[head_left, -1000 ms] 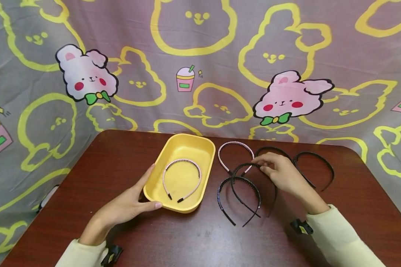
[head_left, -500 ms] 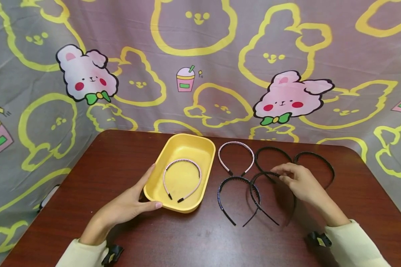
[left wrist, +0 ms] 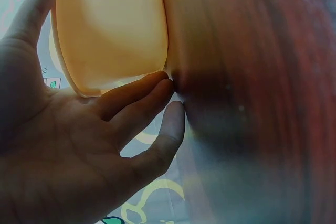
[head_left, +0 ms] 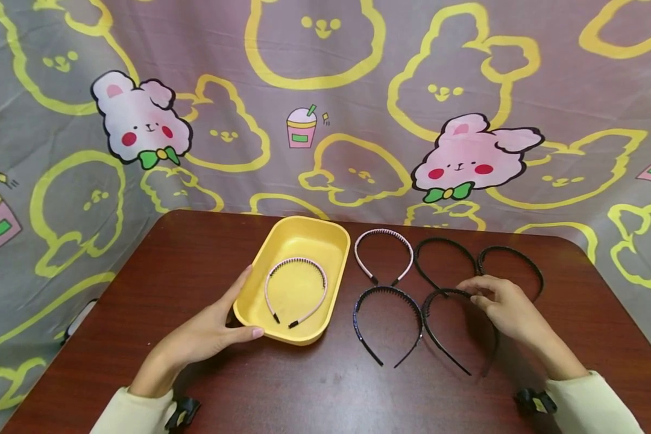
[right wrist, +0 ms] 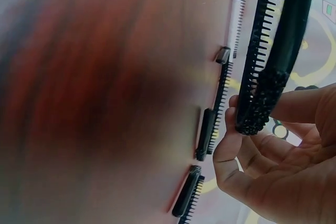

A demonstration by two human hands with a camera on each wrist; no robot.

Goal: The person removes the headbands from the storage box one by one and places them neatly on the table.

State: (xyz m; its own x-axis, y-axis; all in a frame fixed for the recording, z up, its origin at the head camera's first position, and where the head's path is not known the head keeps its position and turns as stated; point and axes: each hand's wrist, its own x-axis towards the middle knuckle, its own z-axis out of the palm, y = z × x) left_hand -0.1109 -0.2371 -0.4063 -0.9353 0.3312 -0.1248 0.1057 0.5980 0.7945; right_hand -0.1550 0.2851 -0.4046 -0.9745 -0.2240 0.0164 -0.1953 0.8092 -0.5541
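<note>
A yellow tray (head_left: 304,248) is gripped at its near left corner by my left hand (head_left: 203,334). The thumb lies on the near rim; in the left wrist view the fingers (left wrist: 139,95) lie along the tray's outside. Inside the tray is a pink toothed headband (head_left: 297,260). At the right, my right hand (head_left: 512,313) pinches a black headband (head_left: 445,292) at its top. That band has inner teeth and dark bead-like trim (right wrist: 254,121), seen in the right wrist view. Left of it lies a dark blue glittery headband (head_left: 387,290), close to or touching it.
Behind these, another pink headband (head_left: 382,231) and two black headbands, one in the middle (head_left: 445,241) and one far right (head_left: 512,250), lie in a row on the brown table (head_left: 325,398). A patterned curtain (head_left: 358,108) hangs behind the table.
My right hand has moved right and nearer with the black headband, from overlapping the blue glittery one to beside it. My left hand and the tray have stayed in place.
</note>
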